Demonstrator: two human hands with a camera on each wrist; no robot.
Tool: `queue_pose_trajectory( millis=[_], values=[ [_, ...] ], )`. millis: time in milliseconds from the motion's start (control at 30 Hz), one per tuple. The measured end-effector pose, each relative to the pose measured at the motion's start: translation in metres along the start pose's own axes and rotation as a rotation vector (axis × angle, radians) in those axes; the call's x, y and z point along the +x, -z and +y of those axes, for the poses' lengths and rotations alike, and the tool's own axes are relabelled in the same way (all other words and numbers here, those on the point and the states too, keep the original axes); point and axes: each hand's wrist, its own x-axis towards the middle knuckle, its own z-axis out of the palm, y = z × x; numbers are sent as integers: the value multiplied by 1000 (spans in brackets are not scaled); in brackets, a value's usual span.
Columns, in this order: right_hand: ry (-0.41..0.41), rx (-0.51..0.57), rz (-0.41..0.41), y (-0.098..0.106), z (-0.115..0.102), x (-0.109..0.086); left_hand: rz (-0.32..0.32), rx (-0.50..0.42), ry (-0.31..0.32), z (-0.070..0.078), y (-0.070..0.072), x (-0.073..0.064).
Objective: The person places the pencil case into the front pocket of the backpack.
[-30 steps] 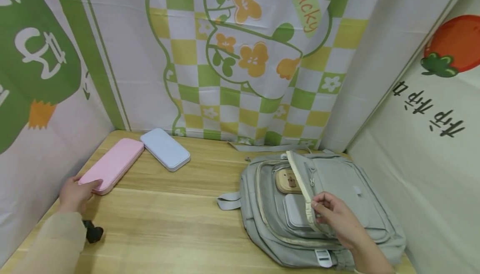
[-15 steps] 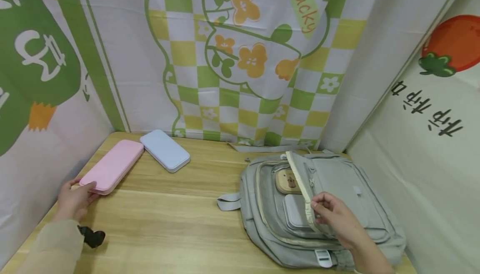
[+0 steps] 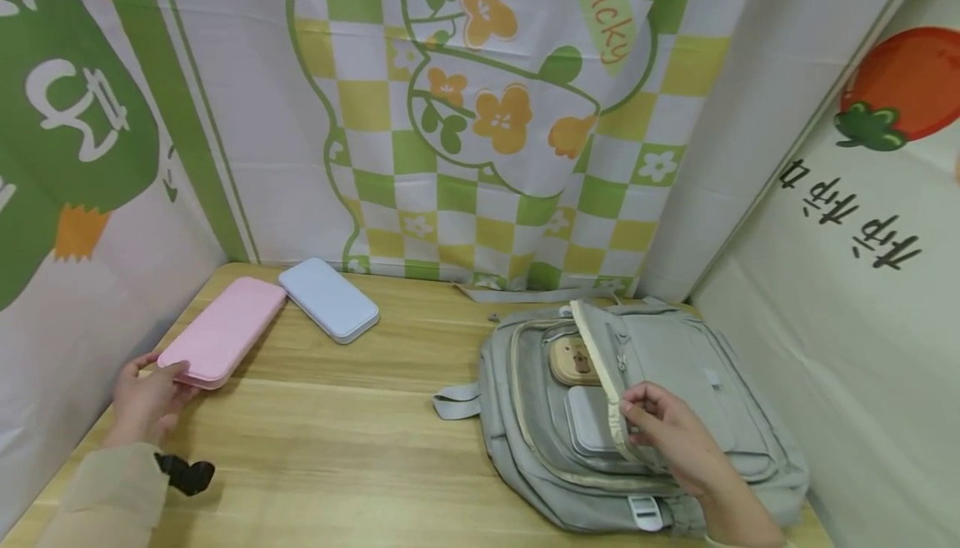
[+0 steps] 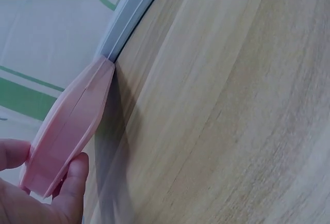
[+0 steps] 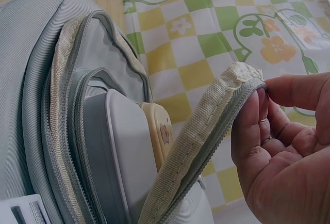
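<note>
At the table's left, my left hand (image 3: 146, 398) grips the near end of a pink slim case (image 3: 225, 327) between thumb and fingers. In the left wrist view, the case (image 4: 69, 123) stands at an angle over its shadow, its far tip by the light blue case (image 4: 131, 15). My right hand (image 3: 675, 439) pinches the cream-trimmed, zippered edge of the front flap (image 5: 201, 131) of a grey backpack (image 3: 705, 364) and holds it raised. Inside the pocket lie a pale grey case (image 5: 131, 152) and a beige case (image 3: 573, 362) with a small animal print.
Both slim cases and the backpack rest on a wooden table (image 3: 337, 439). A grey strap (image 3: 457, 402) sticks out from the bag's left side. Patterned curtains (image 3: 480, 223) border the table's back and sides. A black device (image 3: 187, 475) is on the left wrist.
My left thumb has slid toward the near edge of the pink case, and the wrist has turned slightly. My right hand keeps the flap raised. The view has shifted a little.
</note>
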Motion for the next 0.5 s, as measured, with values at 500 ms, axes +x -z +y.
queue_pose_trajectory(
  millis=[500],
  values=[
    [24,6,-19,0,0,1,64,-465,-47,-10,16,-3]
  ],
)
